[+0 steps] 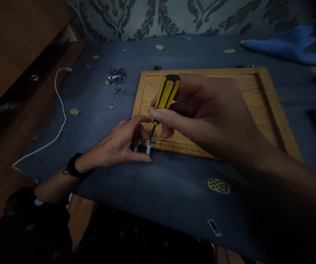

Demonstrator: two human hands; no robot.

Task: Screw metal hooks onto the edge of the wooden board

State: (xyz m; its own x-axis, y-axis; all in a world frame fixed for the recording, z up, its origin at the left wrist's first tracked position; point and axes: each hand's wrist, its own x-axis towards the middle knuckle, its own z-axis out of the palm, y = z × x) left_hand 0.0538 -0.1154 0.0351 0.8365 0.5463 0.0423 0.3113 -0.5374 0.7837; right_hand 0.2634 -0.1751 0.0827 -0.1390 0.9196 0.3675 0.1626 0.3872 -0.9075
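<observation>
My right hand (202, 110) grips a yellow and black screwdriver (166, 93), held nearly upright with its tip down on a small metal hinge piece (148, 146). That metal piece sits at the near left edge of a wooden panel (259, 95) lying on a dark blue cloth. My left hand (119, 143) pinches the metal piece between thumb and fingers, holding it against the panel's edge. A black band circles my left wrist.
A pile of small metal parts and screws (116, 79) lies on the cloth (174, 190) behind my left hand. A white cable (60, 106) trails along the left edge. A blue fabric item (284, 46) rests at the far right. Wooden furniture stands at left.
</observation>
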